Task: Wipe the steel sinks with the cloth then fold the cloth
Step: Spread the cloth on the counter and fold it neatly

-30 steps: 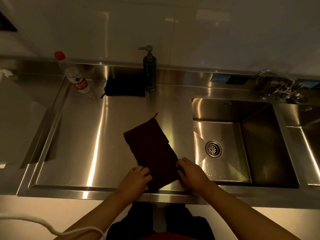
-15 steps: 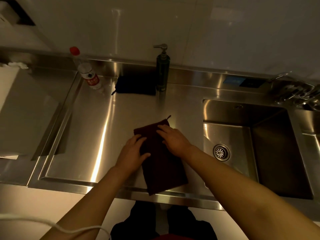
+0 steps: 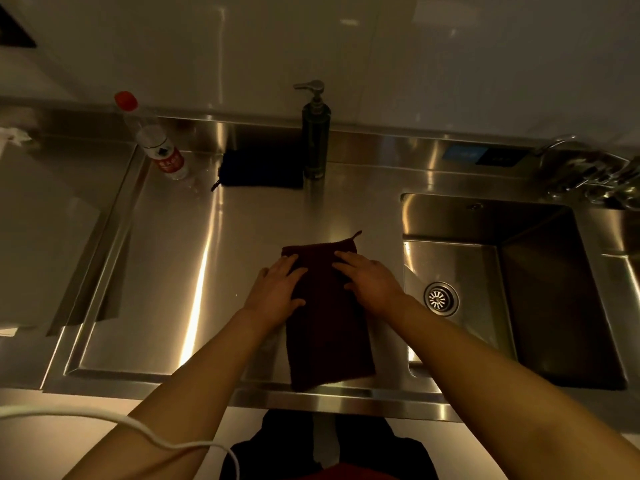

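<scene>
A dark maroon cloth (image 3: 329, 341) lies folded in a long strip on the steel drainboard (image 3: 173, 271), left of the steel sink (image 3: 554, 306). A small loop sticks out at its far right corner. My left hand (image 3: 277, 292) rests flat on the cloth's far left part, fingers straight. On its far right part my right hand (image 3: 367, 278) presses with the fingers extended. Neither hand grips the cloth.
A dark soap pump bottle (image 3: 315, 133) stands at the back, with a second dark cloth (image 3: 259, 171) beside it and a red-capped plastic bottle (image 3: 156, 140) further left. A faucet (image 3: 588, 174) sits at the back right. A white cable (image 3: 138, 431) crosses the lower left.
Both hands moved from the cloth's near end to its far end and now lie flat there. The cloth has turned a little and lies straighter on the drainboard.
</scene>
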Demonstrator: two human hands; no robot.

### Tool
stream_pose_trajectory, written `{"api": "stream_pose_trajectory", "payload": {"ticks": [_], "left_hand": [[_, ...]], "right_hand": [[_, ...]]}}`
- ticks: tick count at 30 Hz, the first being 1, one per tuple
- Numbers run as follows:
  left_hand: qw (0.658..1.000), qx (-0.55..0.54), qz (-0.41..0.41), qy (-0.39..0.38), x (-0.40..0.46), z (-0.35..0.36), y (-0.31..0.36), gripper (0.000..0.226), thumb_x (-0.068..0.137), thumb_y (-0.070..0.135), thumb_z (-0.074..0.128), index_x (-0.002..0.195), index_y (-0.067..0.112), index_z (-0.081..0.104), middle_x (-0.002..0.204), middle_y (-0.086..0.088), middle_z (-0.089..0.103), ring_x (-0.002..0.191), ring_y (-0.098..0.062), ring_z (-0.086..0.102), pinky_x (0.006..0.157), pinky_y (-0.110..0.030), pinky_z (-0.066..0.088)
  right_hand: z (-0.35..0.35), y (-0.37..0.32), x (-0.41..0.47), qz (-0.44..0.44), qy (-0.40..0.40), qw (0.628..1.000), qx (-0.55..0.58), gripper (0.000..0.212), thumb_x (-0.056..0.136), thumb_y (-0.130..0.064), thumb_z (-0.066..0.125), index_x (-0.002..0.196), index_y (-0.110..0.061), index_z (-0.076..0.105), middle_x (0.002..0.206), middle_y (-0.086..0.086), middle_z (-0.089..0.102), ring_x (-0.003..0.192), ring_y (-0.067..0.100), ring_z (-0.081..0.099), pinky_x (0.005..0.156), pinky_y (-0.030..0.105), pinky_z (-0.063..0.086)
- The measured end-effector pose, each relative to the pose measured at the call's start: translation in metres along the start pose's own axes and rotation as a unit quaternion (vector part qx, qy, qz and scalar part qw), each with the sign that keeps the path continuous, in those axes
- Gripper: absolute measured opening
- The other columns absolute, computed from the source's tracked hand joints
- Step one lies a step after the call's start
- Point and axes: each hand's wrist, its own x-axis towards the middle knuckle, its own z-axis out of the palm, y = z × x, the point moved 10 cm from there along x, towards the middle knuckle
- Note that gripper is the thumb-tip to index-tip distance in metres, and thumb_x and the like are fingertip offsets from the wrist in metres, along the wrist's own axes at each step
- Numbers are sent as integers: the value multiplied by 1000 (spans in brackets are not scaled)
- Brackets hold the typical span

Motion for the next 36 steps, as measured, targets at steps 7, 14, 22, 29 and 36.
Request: {"api": "stream_pose_trajectory", "payload": {"ticks": [7,14,22,29,36], "left_hand": [[998,24,38,-35,49,-6,43,80,96,36,69,163,28,27,175,-3,3,161,-24,2,128,-54,12],[997,26,55,-55,81,-11,58,82,95,35,71,163,30,25,175,-1,0,161,-22,1,127,-57,12],[995,19,95,19,38,-11,74,67,95,26,68,157,23,42,170,-7,21,157,-30,20,125,-52,22],[986,2,166,34,-56,33,90,33,92,30,69,125,24,69,120,1,59,113,-21,55,93,-34,44],[991,1,137,-2,-81,55,82,39,97,41,61,133,27,64,127,4,56,119,-16,50,94,-31,43]], "right_hand": [[-13,53,-17,73,15,997,5,68,94,-15,64,155,-28,38,168,-6,21,153,21,24,119,46,30],[-27,78,-13,99,26,994,24,71,92,-7,63,155,-26,38,168,-5,19,155,21,19,122,49,24],[-30,51,-51,63,90,993,34,50,91,-11,66,140,-16,57,153,7,45,138,29,46,108,45,42],[20,8,-129,20,66,991,115,19,88,-28,71,106,-23,68,113,-6,55,103,14,52,86,32,50],[46,0,-150,42,11,994,97,34,85,-41,72,115,-26,65,116,-9,53,107,11,50,84,30,51]]}}
